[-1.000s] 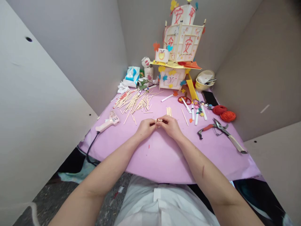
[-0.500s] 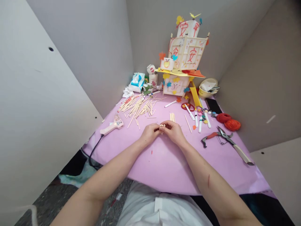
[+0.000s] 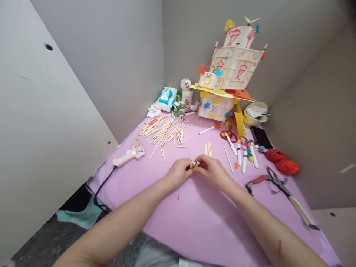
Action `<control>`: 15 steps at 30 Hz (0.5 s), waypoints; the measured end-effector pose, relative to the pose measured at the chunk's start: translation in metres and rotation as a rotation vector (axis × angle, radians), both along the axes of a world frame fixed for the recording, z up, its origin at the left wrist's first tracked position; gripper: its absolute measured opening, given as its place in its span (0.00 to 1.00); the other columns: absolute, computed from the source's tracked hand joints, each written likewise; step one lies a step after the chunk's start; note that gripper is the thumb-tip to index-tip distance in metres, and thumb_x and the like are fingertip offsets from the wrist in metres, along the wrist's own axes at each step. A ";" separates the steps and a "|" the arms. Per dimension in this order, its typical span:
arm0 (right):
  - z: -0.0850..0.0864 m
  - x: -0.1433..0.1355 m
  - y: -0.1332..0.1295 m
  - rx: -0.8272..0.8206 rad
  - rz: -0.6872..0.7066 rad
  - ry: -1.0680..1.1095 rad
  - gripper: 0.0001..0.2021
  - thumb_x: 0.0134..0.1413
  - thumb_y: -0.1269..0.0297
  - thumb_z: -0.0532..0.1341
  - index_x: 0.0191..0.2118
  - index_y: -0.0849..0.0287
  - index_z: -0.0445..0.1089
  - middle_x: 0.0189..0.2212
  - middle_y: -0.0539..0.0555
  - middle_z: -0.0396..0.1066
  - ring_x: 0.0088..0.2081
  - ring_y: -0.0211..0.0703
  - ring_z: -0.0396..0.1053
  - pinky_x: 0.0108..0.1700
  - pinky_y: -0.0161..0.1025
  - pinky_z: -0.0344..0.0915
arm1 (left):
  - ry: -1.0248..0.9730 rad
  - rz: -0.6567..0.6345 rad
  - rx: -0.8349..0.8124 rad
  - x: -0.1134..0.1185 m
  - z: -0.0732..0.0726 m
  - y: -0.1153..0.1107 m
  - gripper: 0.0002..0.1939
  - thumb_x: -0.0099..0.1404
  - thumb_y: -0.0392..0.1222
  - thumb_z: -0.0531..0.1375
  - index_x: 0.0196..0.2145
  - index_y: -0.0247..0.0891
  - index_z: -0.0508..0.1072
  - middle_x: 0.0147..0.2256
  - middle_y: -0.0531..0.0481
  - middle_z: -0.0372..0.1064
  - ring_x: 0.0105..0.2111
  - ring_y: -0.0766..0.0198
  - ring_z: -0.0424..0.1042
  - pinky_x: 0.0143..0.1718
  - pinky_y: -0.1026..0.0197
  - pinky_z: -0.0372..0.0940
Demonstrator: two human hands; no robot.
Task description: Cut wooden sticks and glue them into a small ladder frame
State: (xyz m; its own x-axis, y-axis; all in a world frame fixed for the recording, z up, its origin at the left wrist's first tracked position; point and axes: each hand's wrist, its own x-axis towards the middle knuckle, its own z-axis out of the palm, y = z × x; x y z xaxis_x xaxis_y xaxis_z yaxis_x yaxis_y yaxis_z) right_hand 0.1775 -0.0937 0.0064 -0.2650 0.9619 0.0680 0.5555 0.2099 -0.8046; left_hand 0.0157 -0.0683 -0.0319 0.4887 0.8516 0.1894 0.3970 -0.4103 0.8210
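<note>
Short wooden sticks form a small bundle between my two hands, over the middle of the pink-covered table. My left hand grips the bundle from the left with bent fingers. From the right, my right hand pinches the same sticks, its thumb and fingertips meeting them. Just behind my right hand several sticks lie side by side. A loose pile of sticks spreads over the back left of the table. One single stick lies to the right of my right hand.
A glue gun with a cord lies at the left. A decorated paper lantern house stands at the back. Toward the right are markers, scissors, red yarn, a phone, a bowl and pruning shears.
The camera view has shifted, so the table things appear moved. The bundle between my hands now shows its sticks more upright, and my fingers around it have changed position slightly.
</note>
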 end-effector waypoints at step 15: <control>0.012 -0.001 0.132 0.185 0.208 -0.288 0.09 0.53 0.71 0.57 0.38 0.61 0.74 0.37 0.57 0.75 0.37 0.44 0.71 0.43 0.42 0.66 | 0.047 -0.076 -0.065 -0.004 0.007 0.002 0.10 0.60 0.37 0.58 0.22 0.36 0.64 0.27 0.54 0.61 0.29 0.68 0.62 0.32 0.66 0.55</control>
State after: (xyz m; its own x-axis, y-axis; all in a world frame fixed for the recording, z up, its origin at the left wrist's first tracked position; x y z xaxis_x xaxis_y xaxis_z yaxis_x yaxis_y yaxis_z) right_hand 0.1768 0.0379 0.0180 -0.4867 0.8639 0.1296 0.6832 0.4689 -0.5599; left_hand 0.0117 -0.0666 -0.0253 0.5592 0.8217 0.1100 0.4055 -0.3868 0.8283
